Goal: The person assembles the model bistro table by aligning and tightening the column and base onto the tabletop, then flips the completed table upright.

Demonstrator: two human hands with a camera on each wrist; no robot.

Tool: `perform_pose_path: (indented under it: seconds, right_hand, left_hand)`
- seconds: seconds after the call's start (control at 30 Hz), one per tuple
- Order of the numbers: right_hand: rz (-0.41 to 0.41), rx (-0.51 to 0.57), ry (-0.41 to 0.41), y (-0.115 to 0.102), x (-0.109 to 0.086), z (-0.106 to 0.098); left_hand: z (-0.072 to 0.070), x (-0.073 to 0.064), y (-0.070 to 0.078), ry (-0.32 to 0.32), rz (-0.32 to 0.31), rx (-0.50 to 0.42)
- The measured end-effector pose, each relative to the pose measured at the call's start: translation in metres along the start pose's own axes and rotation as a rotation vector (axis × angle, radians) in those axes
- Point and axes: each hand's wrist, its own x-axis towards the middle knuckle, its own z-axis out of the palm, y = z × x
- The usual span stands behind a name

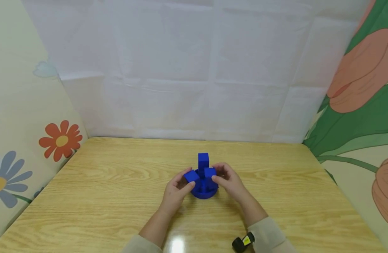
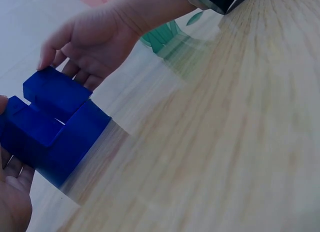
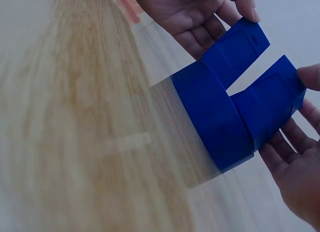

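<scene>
A blue round base (image 1: 204, 194) stands on the table with three block-like uprights rising from it. My left hand (image 1: 175, 193) pinches the left upright (image 1: 191, 176), which leans outward, between thumb and fingers. On the other side my right hand (image 1: 230, 181) holds the right upright (image 1: 210, 172), thumb at the front and fingers behind. The rear upright (image 1: 203, 160) is the tallest in the head view, and neither hand touches it. Seen from the right wrist, the base's curved wall (image 3: 215, 127) rests on the wood. Parts of the base's inside are hidden by the uprights.
The wood-grain table (image 1: 118, 165) extends around the blue piece. A white sheet (image 1: 181, 70) hangs behind it, and flower-patterned panels flank both sides. A black device with a yellow label (image 1: 243, 242) sits at my right wrist.
</scene>
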Motion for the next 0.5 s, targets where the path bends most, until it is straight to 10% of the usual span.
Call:
perform_pose_path:
  seconds: [0.5]
  right_hand:
    - [0.047,-0.100,0.048,-0.0020,0.0040,0.0042]
  left_hand:
    - [0.0003,0.0006,0.0001,0.007,-0.003,0.005]
